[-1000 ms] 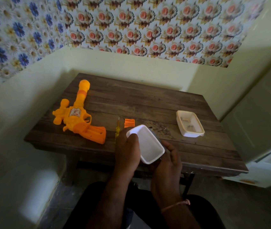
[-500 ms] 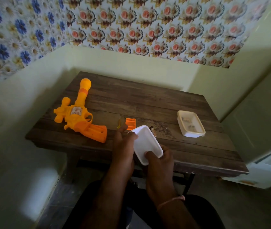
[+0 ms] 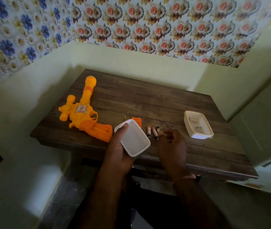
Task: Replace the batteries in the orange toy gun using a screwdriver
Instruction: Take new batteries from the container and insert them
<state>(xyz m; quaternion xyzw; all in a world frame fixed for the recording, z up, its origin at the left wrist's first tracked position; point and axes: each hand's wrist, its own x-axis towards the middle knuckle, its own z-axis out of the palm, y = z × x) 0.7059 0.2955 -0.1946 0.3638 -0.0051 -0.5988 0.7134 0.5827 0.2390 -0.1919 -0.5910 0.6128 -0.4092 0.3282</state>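
Observation:
The orange toy gun lies on the left of the wooden table, its grip's battery bay open toward me. My left hand grips an empty white box with the thumb over its rim. Behind the box lie the orange battery cover and the tip of a yellow screwdriver. Three small batteries lie just right of the box. My right hand hovers over the table with curled fingers, its tips at the rightmost battery; whether it grips that battery is unclear.
A second white box holding small items stands on the table's right side. Pale green walls close in behind and to the left of the table. A white cabinet stands at the right, and my lap is below the front edge.
My right hand has let go of the white box and moved right to the batteries. The left hand alone now holds the box, and the batteries are uncovered.

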